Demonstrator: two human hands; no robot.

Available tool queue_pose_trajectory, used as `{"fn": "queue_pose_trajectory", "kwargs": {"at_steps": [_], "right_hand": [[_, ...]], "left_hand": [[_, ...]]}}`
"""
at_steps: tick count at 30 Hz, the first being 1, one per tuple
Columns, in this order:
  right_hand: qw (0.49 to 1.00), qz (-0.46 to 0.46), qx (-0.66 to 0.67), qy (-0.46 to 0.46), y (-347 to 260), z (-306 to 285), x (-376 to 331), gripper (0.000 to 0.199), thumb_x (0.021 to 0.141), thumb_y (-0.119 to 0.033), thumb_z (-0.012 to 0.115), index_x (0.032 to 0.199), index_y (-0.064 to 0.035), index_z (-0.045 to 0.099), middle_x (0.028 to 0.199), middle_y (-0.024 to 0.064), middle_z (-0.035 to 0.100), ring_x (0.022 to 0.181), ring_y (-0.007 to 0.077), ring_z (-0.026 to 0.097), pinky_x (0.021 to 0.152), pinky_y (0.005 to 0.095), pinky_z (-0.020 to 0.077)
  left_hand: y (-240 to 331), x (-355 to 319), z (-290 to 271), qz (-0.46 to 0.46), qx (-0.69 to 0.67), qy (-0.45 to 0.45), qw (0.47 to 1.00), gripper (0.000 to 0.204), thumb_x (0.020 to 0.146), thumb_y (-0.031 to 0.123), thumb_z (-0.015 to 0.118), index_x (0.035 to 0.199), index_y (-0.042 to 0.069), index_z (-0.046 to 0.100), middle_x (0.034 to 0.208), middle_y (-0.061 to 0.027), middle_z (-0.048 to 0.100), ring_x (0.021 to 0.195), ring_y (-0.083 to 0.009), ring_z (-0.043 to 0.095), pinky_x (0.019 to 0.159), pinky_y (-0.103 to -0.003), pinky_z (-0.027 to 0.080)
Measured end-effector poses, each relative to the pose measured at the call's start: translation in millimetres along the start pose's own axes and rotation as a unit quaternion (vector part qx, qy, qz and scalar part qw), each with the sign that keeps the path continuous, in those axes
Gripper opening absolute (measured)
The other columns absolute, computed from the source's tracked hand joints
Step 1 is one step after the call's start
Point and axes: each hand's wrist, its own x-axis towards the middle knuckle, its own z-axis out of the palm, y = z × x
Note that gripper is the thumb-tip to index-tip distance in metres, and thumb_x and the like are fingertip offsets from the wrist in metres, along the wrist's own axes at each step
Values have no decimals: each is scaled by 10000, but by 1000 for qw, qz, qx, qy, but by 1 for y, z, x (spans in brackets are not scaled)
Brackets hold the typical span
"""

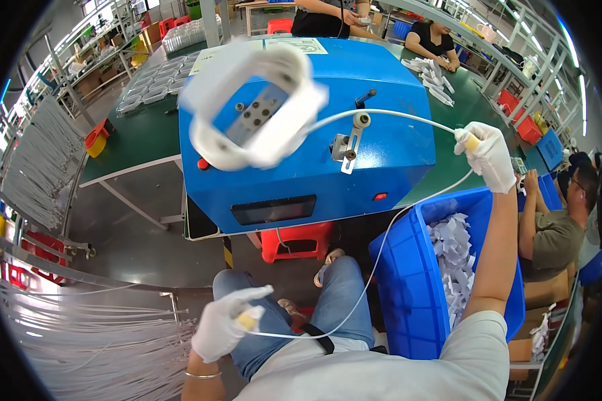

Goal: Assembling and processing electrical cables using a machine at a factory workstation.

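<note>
A long white cable runs from my left hand in a slack curve up to my right hand. From there it passes a small metal guide with a roller on the blue machine to a white ring-shaped coil, blurred by motion, on the machine's front. My right hand, white-gloved with a yellowish thumb covering, is closed around the cable beside the machine. My left hand, gloved likewise, pinches the cable above my lap, its index finger extended.
A blue bin of white scraps stands right of my legs. Hanging white cables fill the left. Clear trays lie on the green table. A red stool sits under the machine. Several people work nearby.
</note>
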Motion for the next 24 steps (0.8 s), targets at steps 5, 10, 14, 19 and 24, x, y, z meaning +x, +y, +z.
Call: {"fn": "queue_pose_trajectory", "kwargs": {"at_steps": [5,10,14,19,24], "right_hand": [[999,7,27,-26,-2,6,-1,252,882,-279,631,777,-52,612,610,17,581,393,-1,358,343,162,231],[996,23,60,-55,-7,13,-6,243,870,-262,642,756,-51,607,611,19,583,396,1,362,346,165,235],[996,16,74,-53,-3,9,-8,225,861,-232,644,737,-50,596,605,22,576,388,4,364,343,167,235],[978,23,201,-49,11,9,-12,215,873,-214,627,745,-48,579,568,6,532,367,12,369,336,162,242],[964,36,248,-86,6,20,-13,211,884,-208,609,749,-52,566,548,-9,493,353,12,362,327,162,244]], "left_hand": [[-20,10,24,-53,102,-77,990,334,874,191,650,1184,74,612,793,-48,635,647,-61,535,625,-220,462],[-43,11,36,-35,115,-81,989,312,880,154,626,1173,48,609,830,-63,641,653,-74,552,634,-222,469],[-52,14,38,-75,93,-96,988,307,881,138,616,1164,20,604,873,-65,645,665,-82,566,646,-224,478],[-49,20,48,-63,118,-106,985,319,870,143,624,1168,33,604,920,-82,646,689,-113,590,676,-238,490],[-57,31,70,-16,123,-163,979,332,876,143,635,1186,31,596,1021,-69,655,832,-109,614,766,-256,493]]}}
